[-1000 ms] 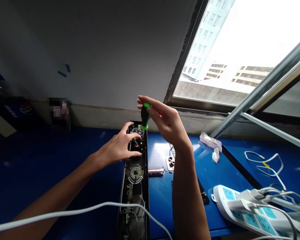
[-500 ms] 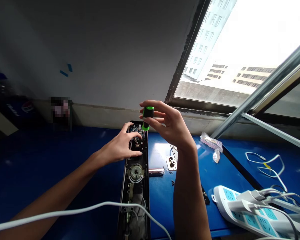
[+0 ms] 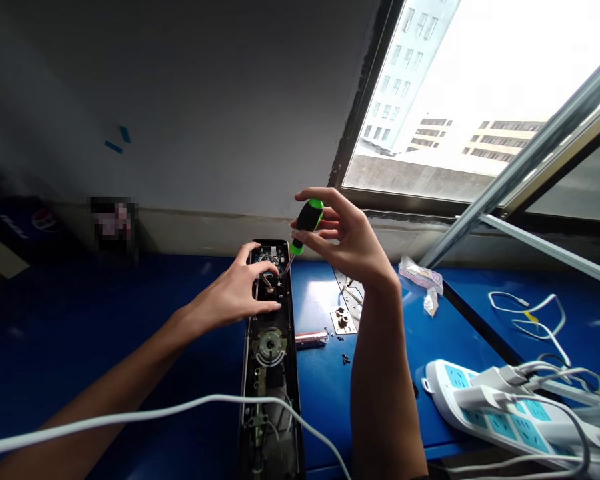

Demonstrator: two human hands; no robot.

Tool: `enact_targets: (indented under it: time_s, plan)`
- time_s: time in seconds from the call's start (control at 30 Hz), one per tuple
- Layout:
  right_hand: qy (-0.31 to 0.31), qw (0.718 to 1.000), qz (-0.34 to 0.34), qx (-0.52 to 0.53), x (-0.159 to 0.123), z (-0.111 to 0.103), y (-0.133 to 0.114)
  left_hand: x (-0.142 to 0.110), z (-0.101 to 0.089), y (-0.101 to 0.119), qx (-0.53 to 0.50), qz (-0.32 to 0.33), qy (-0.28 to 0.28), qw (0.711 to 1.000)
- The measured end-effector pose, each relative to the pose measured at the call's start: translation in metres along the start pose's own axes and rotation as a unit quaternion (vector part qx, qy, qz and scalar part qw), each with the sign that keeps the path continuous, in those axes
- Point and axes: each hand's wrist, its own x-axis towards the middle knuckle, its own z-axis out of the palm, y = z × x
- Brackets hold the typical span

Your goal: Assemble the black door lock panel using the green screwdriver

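Across the electronics housing (image 3: 275, 384), the spread left hand (image 3: 236, 288) seemingly steadies it; the half-curled right hand (image 3: 349, 245) grips a one-o'clock-leaning screwdriver (image 3: 309, 217).

The right hand (image 3: 351, 245) holds a tilted screwdriver (image 3: 309, 219) over an open casing (image 3: 271, 319).

Round red, white and blue Pepsi emblem (image 3: 44, 219) on dark blue item (image 3: 27, 237), by blue table's (image 3: 130, 300) far left corner. White lettering (image 3: 13, 226) beside emblem, too blurred to read.
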Motion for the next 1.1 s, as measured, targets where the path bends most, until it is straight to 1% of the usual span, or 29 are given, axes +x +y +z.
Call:
enact_targets:
  time_s: [0.13, 0.17, 0.23, 0.3, 0.37, 0.4, 0.47, 0.57, 0.67, 0.8, 1.0, 1.1]
  plan:
    - [0.049, 0.998, -0.023, -0.018, -0.006, -0.009, -0.008, -0.003, -0.004, 0.005, 0.035, -0.004, 0.009, 0.999]
    - [0.061, 0.998, -0.026, -0.024, -0.008, -0.012, -0.011, -0.004, -0.004, 0.008, 0.043, 0.006, 0.019, 0.999]
    - [0.069, 0.997, -0.018, -0.043, -0.013, -0.020, -0.016, -0.006, -0.003, 0.013, 0.057, 0.046, 0.051, 0.996]
    - [0.048, 0.997, 0.012, -0.061, -0.019, -0.030, -0.019, -0.007, 0.001, 0.019, 0.067, 0.106, 0.087, 0.988]
    - [0.001, 0.996, 0.057, -0.071, -0.027, -0.040, -0.018, -0.006, 0.008, 0.026, 0.068, 0.168, 0.099, 0.978]
    - [-0.029, 0.993, 0.084, -0.073, -0.030, -0.044, -0.016, -0.005, 0.013, 0.029, 0.067, 0.198, 0.092, 0.974]
    - [-0.082, 0.983, 0.143, -0.081, -0.035, -0.052, -0.010, -0.004, 0.022, 0.034, 0.066, 0.253, 0.055, 0.964]
    - [-0.121, 0.963, 0.219, -0.099, -0.040, -0.060, 0.001, -0.003, 0.037, 0.038, 0.070, 0.306, -0.016, 0.949]
    - [-0.123, 0.957, 0.246, -0.094, -0.042, -0.063, 0.011, -0.002, 0.048, 0.036, 0.075, 0.317, -0.049, 0.944]
    - [-0.130, 0.955, 0.257, -0.073, -0.040, -0.062, 0.022, -0.001, 0.054, 0.033, 0.070, 0.319, -0.049, 0.944]
    - [-0.147, 0.957, 0.243, -0.049, -0.036, -0.059, 0.033, -0.001, 0.052, 0.033, 0.063, 0.314, -0.050, 0.946]
    - [-0.137, 0.962, 0.230, -0.051, -0.037, -0.060, 0.033, 0.001, 0.046, 0.032, 0.050, 0.306, -0.056, 0.949]
